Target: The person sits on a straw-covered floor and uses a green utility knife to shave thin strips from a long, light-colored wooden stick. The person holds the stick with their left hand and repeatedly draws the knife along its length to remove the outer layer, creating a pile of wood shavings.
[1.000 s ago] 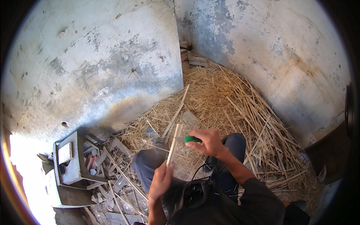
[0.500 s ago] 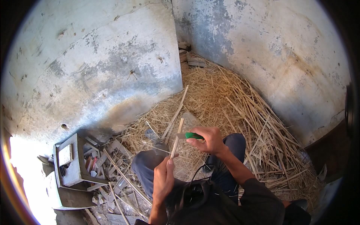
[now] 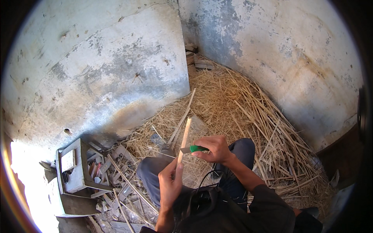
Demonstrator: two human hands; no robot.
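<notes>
My left hand (image 3: 170,182) is closed around the lower end of a pale, narrow wood strip (image 3: 186,134), which points up and away from me. In my right hand (image 3: 217,149) is a knife (image 3: 199,148) with a green handle, the fingers wrapped round it. Its short, dark blade lies across the strip, touching it a little above my left thumb. The strip's lower end is hidden inside my left hand. Both hands are above my lap, between my bent knees.
Shavings (image 3: 217,91) cover the floor ahead, with long loose strips (image 3: 287,149) heaped along the right wall (image 3: 279,50). At the left, a worn wooden box (image 3: 79,171) lies among wood scraps (image 3: 120,182). A peeling wall panel (image 3: 116,70) rises behind.
The knife blade has slid down the strip toward my left hand. The strip now shows a broader face and reaches slightly higher.
</notes>
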